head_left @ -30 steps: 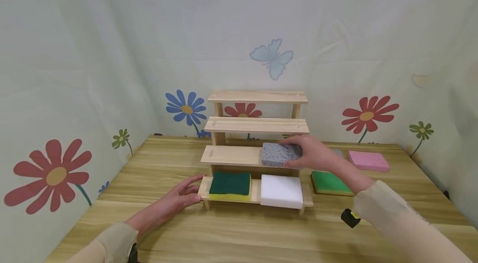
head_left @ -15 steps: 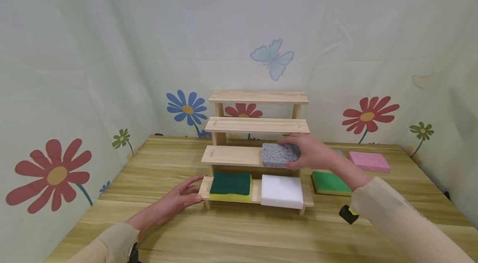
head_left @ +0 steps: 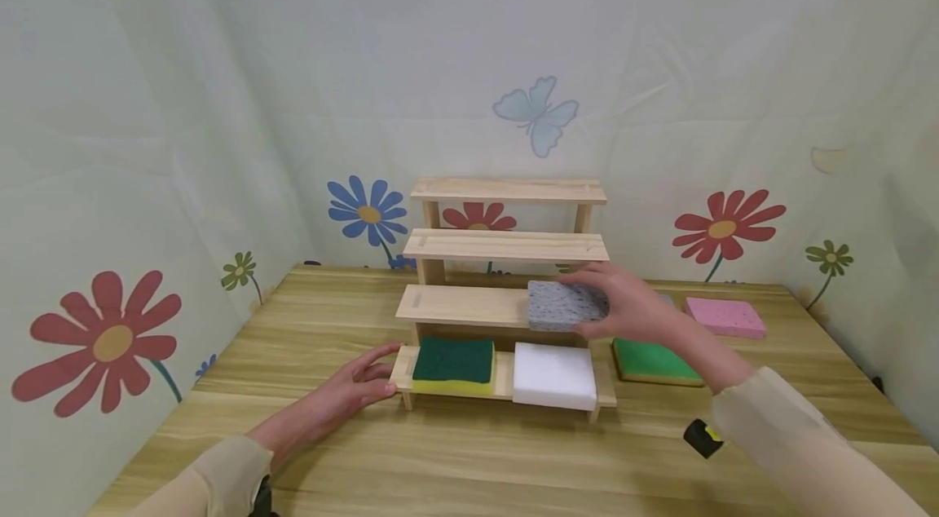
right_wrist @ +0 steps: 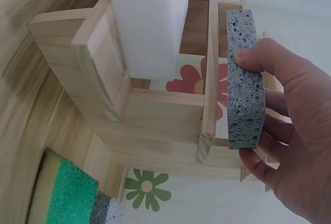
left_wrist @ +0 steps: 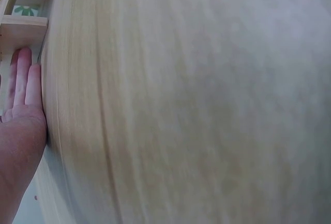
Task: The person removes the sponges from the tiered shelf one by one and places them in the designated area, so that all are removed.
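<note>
My right hand (head_left: pixel 637 307) pinches a grey speckled sponge (head_left: pixel 561 307), thumb on one long edge and fingers on the opposite one. In the right wrist view, a gap shows between this sponge (right_wrist: pixel 245 105) and the second-lowest board (right_wrist: pixel 209 79). The tiered wooden shelf (head_left: pixel 458 305) stands mid-table. At its lowest tier's left end, my left hand (head_left: pixel 345 395) grips the board, thumb at the front and forefinger at the back. Other fingers (left_wrist: pixel 21 79) extend below it in the left wrist view. A green-and-yellow scouring sponge (head_left: pixel 452 362) and a white sponge (head_left: pixel 553 374) lie on that tier.
Right of the shelf, a green-topped sponge (head_left: pixel 649 362) and a pink sponge (head_left: pixel 725 316) lie on the wood-grain table (head_left: pixel 469 460). Another grey sponge (right_wrist: pixel 107 209) sits beside the green one, mostly hidden in the head view. A flower-printed cloth (head_left: pixel 469 52) hangs behind.
The grey sponge has shifted a little to the right over the second-lowest tier, moving with my right hand. My left hand keeps its place on the shelf.
</note>
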The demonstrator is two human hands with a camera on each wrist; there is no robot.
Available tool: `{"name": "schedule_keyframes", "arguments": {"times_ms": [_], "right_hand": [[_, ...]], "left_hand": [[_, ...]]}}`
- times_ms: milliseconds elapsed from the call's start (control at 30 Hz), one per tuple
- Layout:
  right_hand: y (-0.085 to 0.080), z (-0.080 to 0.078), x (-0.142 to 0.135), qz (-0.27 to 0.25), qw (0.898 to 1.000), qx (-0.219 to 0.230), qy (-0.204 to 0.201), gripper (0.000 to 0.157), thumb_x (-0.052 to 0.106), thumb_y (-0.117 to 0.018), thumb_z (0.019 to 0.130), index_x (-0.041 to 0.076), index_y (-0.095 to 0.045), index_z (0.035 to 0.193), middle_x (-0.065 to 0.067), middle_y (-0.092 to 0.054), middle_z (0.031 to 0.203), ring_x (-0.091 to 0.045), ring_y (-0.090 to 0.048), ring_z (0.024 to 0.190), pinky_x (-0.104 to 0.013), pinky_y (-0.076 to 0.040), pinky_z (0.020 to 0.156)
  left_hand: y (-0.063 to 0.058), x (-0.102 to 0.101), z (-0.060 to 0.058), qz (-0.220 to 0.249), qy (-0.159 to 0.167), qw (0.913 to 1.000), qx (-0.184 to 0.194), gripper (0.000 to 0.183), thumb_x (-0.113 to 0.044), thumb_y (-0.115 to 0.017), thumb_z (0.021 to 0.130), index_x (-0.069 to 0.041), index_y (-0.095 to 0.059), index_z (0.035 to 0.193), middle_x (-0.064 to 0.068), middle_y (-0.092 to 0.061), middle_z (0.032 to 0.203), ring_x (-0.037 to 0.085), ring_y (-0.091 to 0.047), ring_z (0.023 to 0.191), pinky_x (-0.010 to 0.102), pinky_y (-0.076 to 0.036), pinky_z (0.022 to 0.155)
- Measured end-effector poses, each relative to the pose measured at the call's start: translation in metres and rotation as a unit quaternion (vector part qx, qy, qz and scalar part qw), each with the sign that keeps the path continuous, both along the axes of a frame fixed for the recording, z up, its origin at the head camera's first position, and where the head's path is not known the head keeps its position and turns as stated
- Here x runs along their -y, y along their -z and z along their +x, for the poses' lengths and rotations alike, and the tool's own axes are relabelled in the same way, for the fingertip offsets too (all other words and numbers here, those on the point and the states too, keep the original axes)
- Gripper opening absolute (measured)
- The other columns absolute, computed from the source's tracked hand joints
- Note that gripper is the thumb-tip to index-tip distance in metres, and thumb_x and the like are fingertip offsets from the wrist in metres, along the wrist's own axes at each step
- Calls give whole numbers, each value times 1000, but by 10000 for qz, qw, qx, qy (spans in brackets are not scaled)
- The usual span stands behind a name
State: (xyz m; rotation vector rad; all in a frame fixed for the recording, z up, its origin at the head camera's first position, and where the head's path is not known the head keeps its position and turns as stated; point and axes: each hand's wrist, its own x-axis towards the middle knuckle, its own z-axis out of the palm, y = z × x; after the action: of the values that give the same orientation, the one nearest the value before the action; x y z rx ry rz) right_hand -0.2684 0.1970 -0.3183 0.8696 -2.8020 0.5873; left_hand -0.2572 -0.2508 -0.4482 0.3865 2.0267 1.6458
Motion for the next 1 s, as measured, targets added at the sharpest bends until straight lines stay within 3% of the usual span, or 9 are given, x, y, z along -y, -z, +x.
{"name": "schedule_keyframes", "arguments": {"times_ms": [433, 900, 1000], "right_hand": [[1, 14, -23, -346, 9992, 12, 193, 63, 23, -83, 77, 18, -60, 135, -14, -56, 137, -30, -54, 112, -47, -50, 90], [8, 26, -64, -305, 9981, -444, 290, 63, 29, -85, 75, 22, -62, 133, -7, -62, 129, -24, -47, 115, -45, -46, 86], [7, 30, -74, -168, 9979, -388, 490, 65, 33, -86, 74, 25, -61, 134, -8, -60, 131, -24, -47, 115, -39, -46, 78]], "left_hand": [[2, 1, -1, 27, 15, 10000, 5, 70, -24, -57, 101, -21, -16, 158, 20, -35, 157, 17, -52, 131, 36, -41, 111], [4, 1, -4, 37, 29, 10000, -4, 71, -25, -58, 100, -21, -17, 158, 19, -37, 155, 16, -52, 129, 38, -40, 112], [4, 1, -4, 15, 14, 10000, -11, 72, -25, -59, 100, -21, -17, 158, 19, -39, 154, 15, -53, 129, 38, -40, 113]]}}
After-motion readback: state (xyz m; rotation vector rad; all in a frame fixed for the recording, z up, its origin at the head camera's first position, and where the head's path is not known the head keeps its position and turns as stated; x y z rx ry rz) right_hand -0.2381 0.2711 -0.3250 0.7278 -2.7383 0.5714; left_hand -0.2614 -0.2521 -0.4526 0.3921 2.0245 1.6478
